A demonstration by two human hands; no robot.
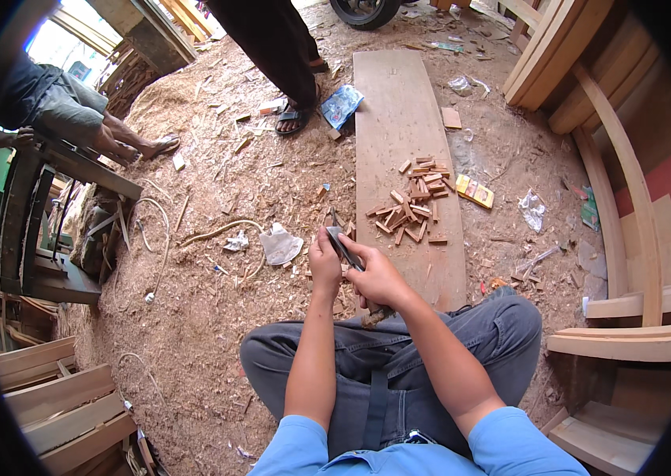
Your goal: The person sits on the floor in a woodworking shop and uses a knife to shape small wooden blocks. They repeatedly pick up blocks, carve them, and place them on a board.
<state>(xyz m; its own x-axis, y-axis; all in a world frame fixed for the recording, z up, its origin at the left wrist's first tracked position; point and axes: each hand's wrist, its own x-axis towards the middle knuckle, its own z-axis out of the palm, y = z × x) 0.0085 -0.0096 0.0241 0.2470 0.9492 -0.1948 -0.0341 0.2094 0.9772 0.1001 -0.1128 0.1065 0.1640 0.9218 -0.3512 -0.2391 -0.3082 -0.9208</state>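
My right hand (380, 278) is closed around a knife with a dark blade (345, 247); its thick handle end sticks out below the fist above my lap. The blade points up and away from me, across to my left hand (325, 262). The left fingers are pressed together beside the blade, close to its tip. Whatever they pinch is hidden or too small to make out. Just beyond my right hand, a loose pile of small reddish-brown wood blocks (419, 194) lies on a long wide plank (395, 103).
Wood shavings cover the ground. A yellow packet (474, 192) lies right of the plank, a blue packet (342, 106) left of it. A person in dark trousers (268, 40) stands ahead; another (73, 99) sits far left. Wooden frames (641, 174) stand at right. A cord (216, 232) lies left.
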